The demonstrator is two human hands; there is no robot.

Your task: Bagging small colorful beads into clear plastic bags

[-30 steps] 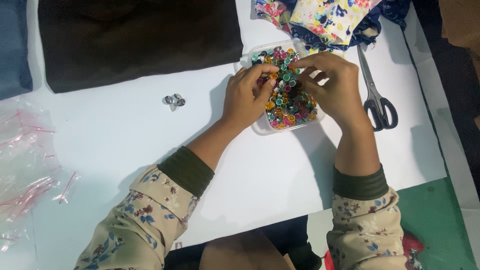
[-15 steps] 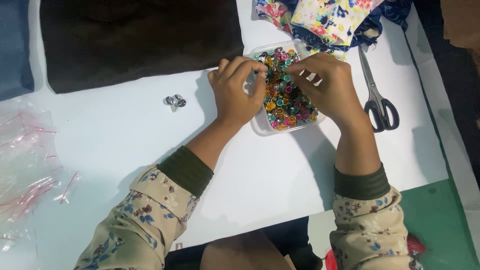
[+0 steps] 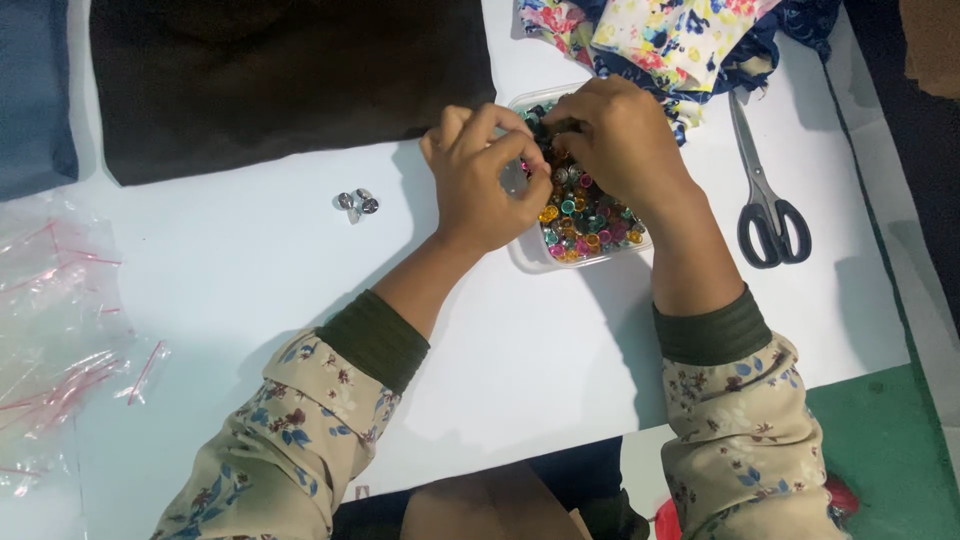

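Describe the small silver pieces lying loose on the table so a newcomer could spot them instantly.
Start at the big dark brown cloth across the top of the white table. Just below its lower edge, left of the left hand, lies a tiny cluster of silver pieces. Unlike the colourful ones in the clear tray, these lie bare on the table.

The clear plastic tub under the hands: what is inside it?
The clear tub holds many small shiny beads in gold, teal, pink and silver. The left hand and right hand cover its far half, so whatever the fingertips pinch is hidden.
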